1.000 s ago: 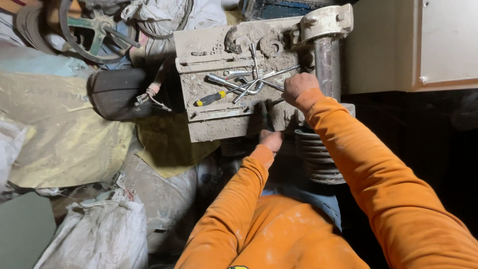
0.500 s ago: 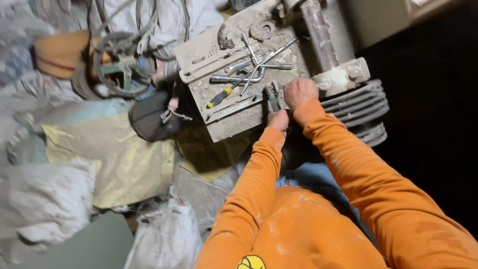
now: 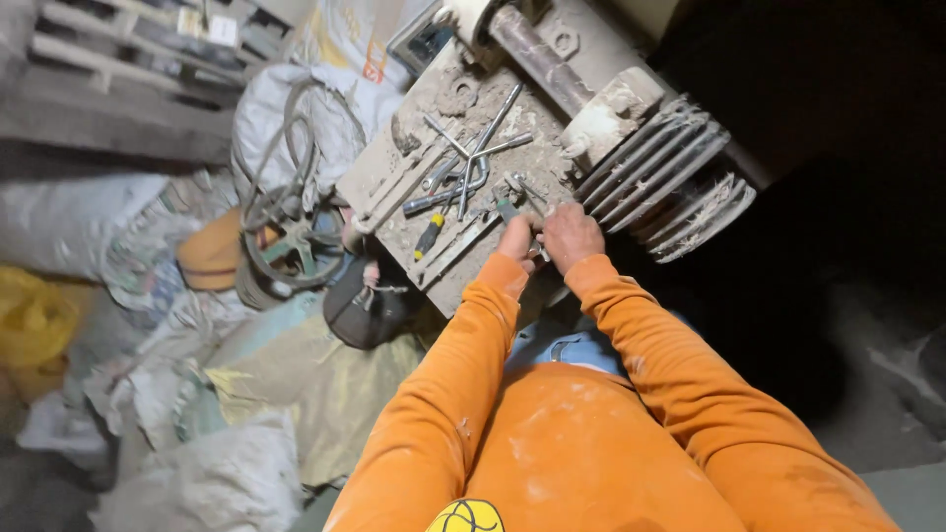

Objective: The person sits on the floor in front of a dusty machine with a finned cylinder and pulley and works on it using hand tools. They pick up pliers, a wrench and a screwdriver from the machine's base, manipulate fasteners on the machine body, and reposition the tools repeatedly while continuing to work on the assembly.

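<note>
A dusty grey metal machine top (image 3: 394, 172) carries loose tools. Several long wrenches (image 3: 471, 163) lie crossed near its middle. A screwdriver (image 3: 429, 236) with a yellow and black handle rests nearer me. My left hand (image 3: 517, 239) is at the top's near edge, its fingers curled on the handles of green-handled pliers (image 3: 512, 200). My right hand (image 3: 573, 236) is right beside it, touching it, with its fingers curled under. What those fingers hold is hidden. Both arms are in orange sleeves.
A ribbed metal cylinder (image 3: 670, 192) and a thick shaft (image 3: 537, 54) adjoin the machine top on the right. A dark bag (image 3: 367, 305) hangs by its left edge. Coiled cables (image 3: 286, 212), sacks (image 3: 197, 473) and a wooden pallet (image 3: 118, 69) fill the left.
The view has tilted and swung, so the machine now sits upper middle. My two hands have come together at its near edge, beside the pliers.
</note>
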